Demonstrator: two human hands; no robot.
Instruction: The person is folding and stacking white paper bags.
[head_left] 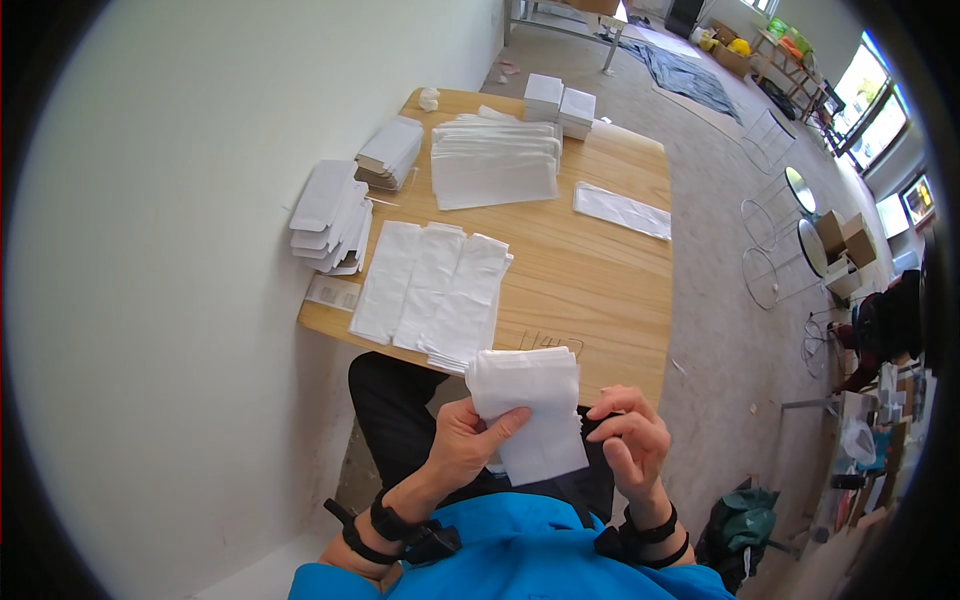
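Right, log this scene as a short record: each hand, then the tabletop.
Left hand: grips a white sheet bundle, thumb on top
Right hand: open, fingers bent, beside the bundle, holding nothing visible
Surface: wooden table
Near left: overlapping white sheets
Left edge: white carton stacks
Far side: larger sheet pile, two white blocks
Right side: narrow white strip

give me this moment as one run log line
left hand: grips stack of thin white rectangular sheets | right hand: empty, half-open beside stack | light wooden table: more flat white sheets, white cardboard stacks
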